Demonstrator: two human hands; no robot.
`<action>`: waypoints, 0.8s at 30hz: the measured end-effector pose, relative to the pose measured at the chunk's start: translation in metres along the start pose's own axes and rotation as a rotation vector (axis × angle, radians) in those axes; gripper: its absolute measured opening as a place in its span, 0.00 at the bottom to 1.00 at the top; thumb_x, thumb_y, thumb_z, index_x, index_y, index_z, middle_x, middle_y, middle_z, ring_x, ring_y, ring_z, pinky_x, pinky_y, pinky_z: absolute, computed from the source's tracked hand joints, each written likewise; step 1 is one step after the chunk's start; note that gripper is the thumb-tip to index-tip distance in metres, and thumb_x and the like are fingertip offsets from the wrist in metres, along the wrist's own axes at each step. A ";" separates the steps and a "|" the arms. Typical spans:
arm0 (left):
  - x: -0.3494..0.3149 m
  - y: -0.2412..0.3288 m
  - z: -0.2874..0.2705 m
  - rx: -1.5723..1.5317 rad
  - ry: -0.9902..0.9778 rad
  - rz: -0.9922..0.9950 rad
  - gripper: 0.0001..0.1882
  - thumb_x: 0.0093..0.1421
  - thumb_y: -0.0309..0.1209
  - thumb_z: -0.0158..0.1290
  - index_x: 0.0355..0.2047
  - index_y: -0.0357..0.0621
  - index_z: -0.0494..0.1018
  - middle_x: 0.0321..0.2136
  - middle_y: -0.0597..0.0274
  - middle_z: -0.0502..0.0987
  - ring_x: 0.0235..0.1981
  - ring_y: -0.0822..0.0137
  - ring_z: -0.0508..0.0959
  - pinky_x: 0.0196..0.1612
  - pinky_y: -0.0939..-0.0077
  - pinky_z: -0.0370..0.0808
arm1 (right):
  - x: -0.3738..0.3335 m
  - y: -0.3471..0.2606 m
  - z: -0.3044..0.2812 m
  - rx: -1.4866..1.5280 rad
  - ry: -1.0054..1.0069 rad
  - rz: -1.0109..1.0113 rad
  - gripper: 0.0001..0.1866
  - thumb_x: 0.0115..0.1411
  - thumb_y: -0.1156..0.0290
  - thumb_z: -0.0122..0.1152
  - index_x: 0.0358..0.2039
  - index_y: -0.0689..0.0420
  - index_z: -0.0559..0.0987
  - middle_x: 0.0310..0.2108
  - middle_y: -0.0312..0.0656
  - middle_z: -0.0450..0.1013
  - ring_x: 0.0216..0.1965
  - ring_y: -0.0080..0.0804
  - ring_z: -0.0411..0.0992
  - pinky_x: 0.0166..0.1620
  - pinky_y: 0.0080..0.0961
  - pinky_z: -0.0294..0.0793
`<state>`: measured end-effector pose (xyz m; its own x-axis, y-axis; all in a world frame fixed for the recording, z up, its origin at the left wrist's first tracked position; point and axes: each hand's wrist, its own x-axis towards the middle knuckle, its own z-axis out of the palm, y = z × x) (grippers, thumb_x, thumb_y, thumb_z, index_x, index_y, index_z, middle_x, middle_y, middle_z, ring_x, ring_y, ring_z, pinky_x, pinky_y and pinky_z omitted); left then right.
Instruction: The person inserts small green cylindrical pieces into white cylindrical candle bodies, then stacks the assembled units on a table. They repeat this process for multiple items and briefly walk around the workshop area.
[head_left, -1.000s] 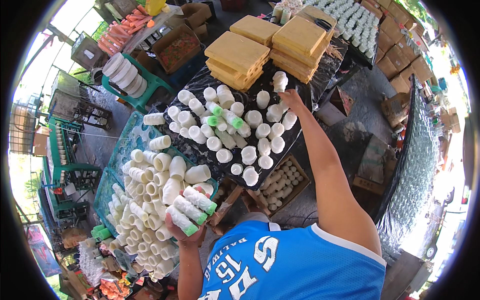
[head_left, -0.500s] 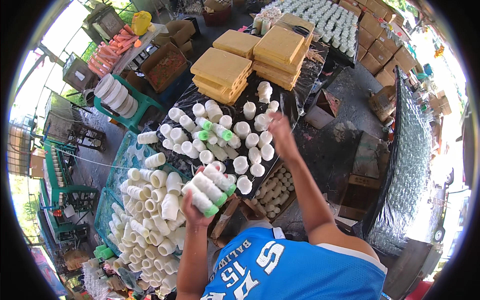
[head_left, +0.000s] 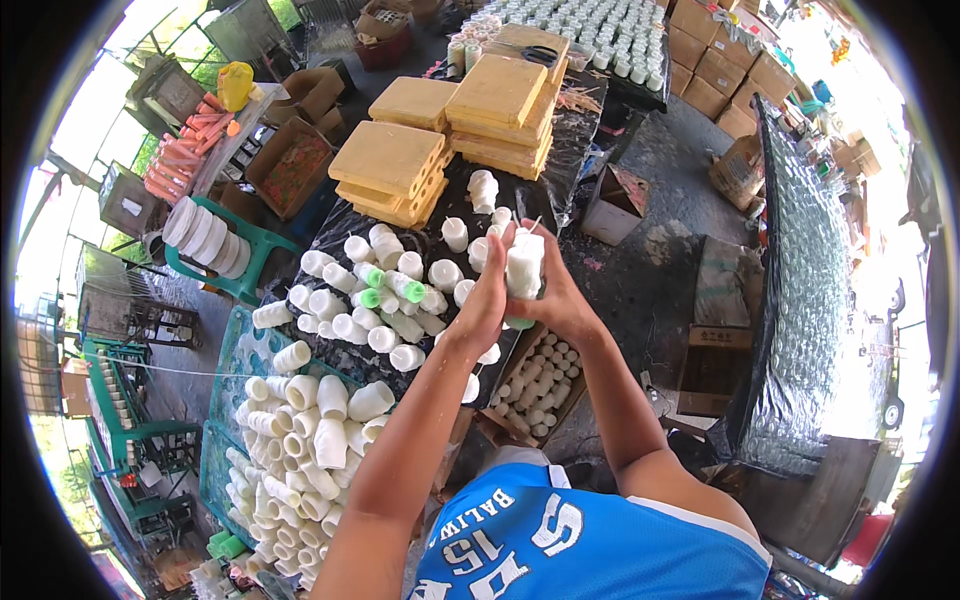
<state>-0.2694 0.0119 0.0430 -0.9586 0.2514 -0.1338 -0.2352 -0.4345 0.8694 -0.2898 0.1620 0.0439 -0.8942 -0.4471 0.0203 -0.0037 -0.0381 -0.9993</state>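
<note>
Left hand (head_left: 485, 302) and right hand (head_left: 562, 298) clamped round a white candle (head_left: 525, 262), green end (head_left: 518, 323) peeking out beneath; seemingly partway, with three green-ended candles (head_left: 404, 285) lying left of the grip among many plain white candles (head_left: 445, 274) showing no green.

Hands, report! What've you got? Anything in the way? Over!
Left hand, right hand together, white candle between them. Wick upward. Loose candles close by on black-covered table.
</note>
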 end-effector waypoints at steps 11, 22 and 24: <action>0.048 0.013 0.002 0.201 0.291 -0.010 0.42 0.74 0.63 0.38 0.74 0.43 0.57 0.73 0.48 0.60 0.73 0.54 0.62 0.72 0.49 0.56 | 0.078 0.102 -0.074 0.332 0.394 -0.111 0.57 0.43 0.69 0.80 0.72 0.55 0.58 0.60 0.44 0.65 0.60 0.37 0.68 0.63 0.38 0.70; -0.222 0.006 -0.124 0.003 0.743 0.098 0.25 0.75 0.49 0.44 0.57 0.41 0.70 0.50 0.52 0.79 0.48 0.59 0.80 0.53 0.61 0.76 | 0.157 0.220 -0.116 -0.564 0.398 -0.258 0.57 0.37 0.68 0.82 0.68 0.52 0.60 0.62 0.54 0.64 0.63 0.55 0.66 0.65 0.46 0.69; -0.255 0.006 -0.135 0.058 0.856 0.084 0.24 0.75 0.48 0.44 0.57 0.42 0.71 0.50 0.55 0.78 0.48 0.60 0.79 0.52 0.63 0.76 | 0.158 0.220 -0.112 -0.692 0.381 -0.316 0.58 0.36 0.67 0.82 0.68 0.52 0.60 0.62 0.56 0.63 0.64 0.59 0.64 0.66 0.49 0.68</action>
<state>-0.0478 -0.1722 0.0184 -0.7686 -0.5288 -0.3600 -0.1716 -0.3717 0.9123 -0.4820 0.1831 -0.1762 -0.8943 -0.1713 0.4134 -0.4405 0.5001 -0.7456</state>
